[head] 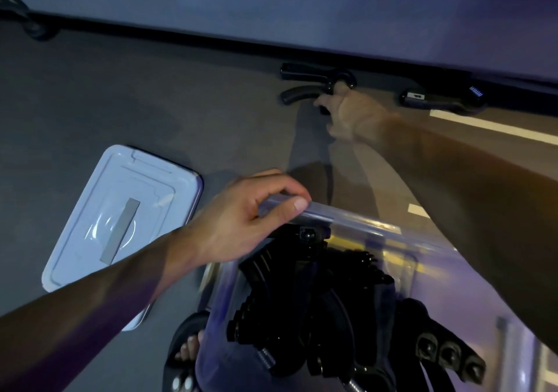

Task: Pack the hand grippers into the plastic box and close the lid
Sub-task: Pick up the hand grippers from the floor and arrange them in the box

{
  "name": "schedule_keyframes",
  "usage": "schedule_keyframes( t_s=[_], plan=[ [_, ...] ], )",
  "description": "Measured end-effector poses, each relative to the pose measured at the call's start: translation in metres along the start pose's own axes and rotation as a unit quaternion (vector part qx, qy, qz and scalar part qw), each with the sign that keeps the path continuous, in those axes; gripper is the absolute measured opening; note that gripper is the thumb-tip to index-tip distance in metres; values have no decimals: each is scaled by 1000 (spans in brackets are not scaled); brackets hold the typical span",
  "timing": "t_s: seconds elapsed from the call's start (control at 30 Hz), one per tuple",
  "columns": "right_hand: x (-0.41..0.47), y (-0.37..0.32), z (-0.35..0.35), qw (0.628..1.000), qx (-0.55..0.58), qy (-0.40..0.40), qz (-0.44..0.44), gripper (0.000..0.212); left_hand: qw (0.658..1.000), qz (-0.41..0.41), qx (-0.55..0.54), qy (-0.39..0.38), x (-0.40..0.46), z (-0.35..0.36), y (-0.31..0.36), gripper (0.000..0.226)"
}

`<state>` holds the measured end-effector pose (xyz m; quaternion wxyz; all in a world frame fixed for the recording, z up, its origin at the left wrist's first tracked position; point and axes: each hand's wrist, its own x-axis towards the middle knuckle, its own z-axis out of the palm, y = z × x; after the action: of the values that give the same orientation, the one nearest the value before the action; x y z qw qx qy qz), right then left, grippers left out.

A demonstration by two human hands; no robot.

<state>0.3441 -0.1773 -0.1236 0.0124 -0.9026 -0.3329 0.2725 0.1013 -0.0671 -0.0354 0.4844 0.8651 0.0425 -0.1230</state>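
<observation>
A clear plastic box (356, 221) stands on the floor at the bottom right, with several black hand grippers (305, 298) piled inside. My left hand (250, 219) grips the box's far rim near its left corner. My right hand (351, 114) reaches far forward to a black hand gripper (314, 82) lying on the floor by the wall, fingers curled at its spring end. Another black hand gripper (440, 100) lies to the right of it. The box's pale lid (120, 228) lies flat on the floor to the left.
The grey floor meets a pale wall with a dark skirting (211, 38) at the top. My foot in a sandal (187, 349) shows beside the box's left side. White floor markings (489, 126) run at the right. A dark object (33, 26) stands at the top left.
</observation>
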Motion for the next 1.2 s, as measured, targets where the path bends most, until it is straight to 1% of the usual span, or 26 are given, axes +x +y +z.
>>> schedule_keyframes(
  t_s=[0.1,0.13,0.17,0.2,0.23,0.27,0.3,0.33,0.4,0.43,0.47,0.53,0.6,0.7,0.8,0.87,0.93,1.0,1.07,1.13,1.2],
  plan=[
    [-6,1,-4,1000,-2,23,-13,37,1000,-1,0,1,-1,0,1,24],
    [-11,1,-7,1000,-4,8,-12,28,1000,0,1,2,-1,0,1,24],
    [-17,1,-10,999,-3,-33,-11,19,1000,2,2,4,-1,0,1,24],
    [-25,0,-14,995,8,-102,-5,14,1000,5,4,6,-1,0,2,24],
    [-32,-1,-17,984,38,-175,0,10,1000,6,6,6,-2,0,2,24],
    [-39,0,-21,970,85,-227,11,8,1000,8,9,7,-2,1,2,24],
    [-43,3,-24,965,119,-233,7,9,1000,8,12,8,-2,1,2,23],
    [-45,6,-25,972,142,-189,-9,10,1000,9,16,10,-2,1,2,23],
    [-42,11,-25,993,111,0,-31,9,1000,10,22,14,-2,2,1,22],
    [-43,12,-21,995,68,61,-40,14,1000,10,23,16,-2,2,1,23],
    [-43,12,-14,995,32,76,-48,25,1000,8,24,18,-3,2,1,23],
    [-46,11,7,999,1,31,-42,47,999,5,26,22,-4,2,1,23],
    [-48,13,21,1000,9,11,-12,57,999,3,26,21,-4,2,1,23],
    [-49,23,23,999,36,16,15,56,999,0,32,23,-5,2,2,23],
    [-59,31,22,999,9,-5,46,50,999,5,46,29,-6,3,2,23],
    [-72,35,24,997,-12,-29,67,51,998,8,57,35,-6,3,3,23],
    [-88,44,23,995,-6,-39,87,50,997,4,70,32,-7,3,5,23],
    [-104,54,13,993,44,-18,108,45,995,-6,91,27,-8,3,7,26],
    [-119,58,-3,988,101,42,109,43,992,-13,125,25,-10,3,7,33],
    [-138,54,-25,978,153,112,87,40,987,-19,158,27,-13,3,8,38],
    [-166,44,-46,963,206,166,53,34,985,-25,167,36,-16,5,11,37]
  ],
)
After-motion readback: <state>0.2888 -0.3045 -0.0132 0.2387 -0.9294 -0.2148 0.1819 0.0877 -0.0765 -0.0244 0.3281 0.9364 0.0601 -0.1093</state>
